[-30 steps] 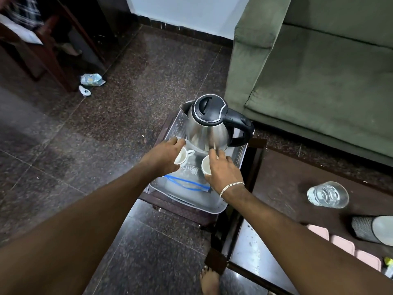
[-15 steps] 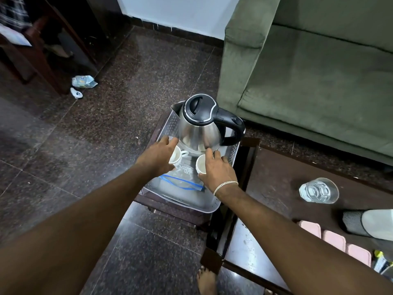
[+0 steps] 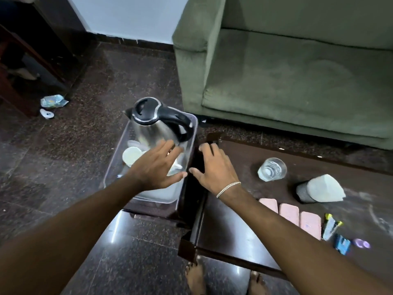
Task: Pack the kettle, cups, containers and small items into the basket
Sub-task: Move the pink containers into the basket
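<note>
In the head view the kettle (image 3: pixel 153 124) and white cups (image 3: pixel 131 155) already stand in the basket (image 3: pixel 157 198), just beside the far left corner of the desk (image 3: pixel 229 226). The left hand (image 3: pixel 157 167) is over the basket and the right hand (image 3: pixel 214 167) over that corner, both with fingers spread and holding nothing. As I judge, the glass (image 3: pixel 272 169), the pink containers (image 3: pixel 289 213) and the small items (image 3: pixel 340 243) on the desk are left to pack.

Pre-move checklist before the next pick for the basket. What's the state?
1. Hands free: ok. The left hand and right hand are open and hold nothing.
2. Kettle in the basket: ok, upright at the far end.
3. Cups packed: cannot tell. One white cup shows; the left hand covers the rest.
4. Glass: not ok, on the table.
5. Pink containers: not ok, three in a row on the table.
6. Small items: not ok, on the table.
</note>
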Available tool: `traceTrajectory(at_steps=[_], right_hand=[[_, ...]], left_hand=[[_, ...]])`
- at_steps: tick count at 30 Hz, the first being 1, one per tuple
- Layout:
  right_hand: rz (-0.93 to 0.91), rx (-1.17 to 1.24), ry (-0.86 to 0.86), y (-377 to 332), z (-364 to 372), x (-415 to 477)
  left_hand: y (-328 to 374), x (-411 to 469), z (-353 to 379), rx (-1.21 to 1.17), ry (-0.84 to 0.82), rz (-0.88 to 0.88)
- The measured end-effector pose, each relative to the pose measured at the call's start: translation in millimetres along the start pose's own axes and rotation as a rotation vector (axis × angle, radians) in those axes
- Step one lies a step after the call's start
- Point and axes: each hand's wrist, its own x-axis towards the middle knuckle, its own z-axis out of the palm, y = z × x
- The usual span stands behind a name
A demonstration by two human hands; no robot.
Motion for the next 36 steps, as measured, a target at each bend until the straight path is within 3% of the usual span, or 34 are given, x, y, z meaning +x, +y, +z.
traceTrajectory(at_steps=[3, 8, 11, 16, 24, 36], right_hand=[[0.072, -0.006, 0.012, 46, -22, -42], [0.198, 0.008, -0.043, 139, -47, -119], [0.253, -0.039, -0.132, 186, -51, -154], [0.337, -0.196, -0.324, 265, -37, -198], [0.220, -0.302, -0.457, 311, 20, -202], [0.181, -0.301, -0.418, 305, 32, -195]], left_hand=[[55, 29, 10, -0.080, 0.006, 0.090], [156, 74, 50, -0.160, -0.178, 0.159], [203, 89, 86, -0.182, -0.338, 0.129], [268, 101, 148, -0.221, -0.469, 0.021], [296, 105, 208, -0.159, -0.639, -0.154], [286, 100, 216, -0.191, -0.502, -0.103]])
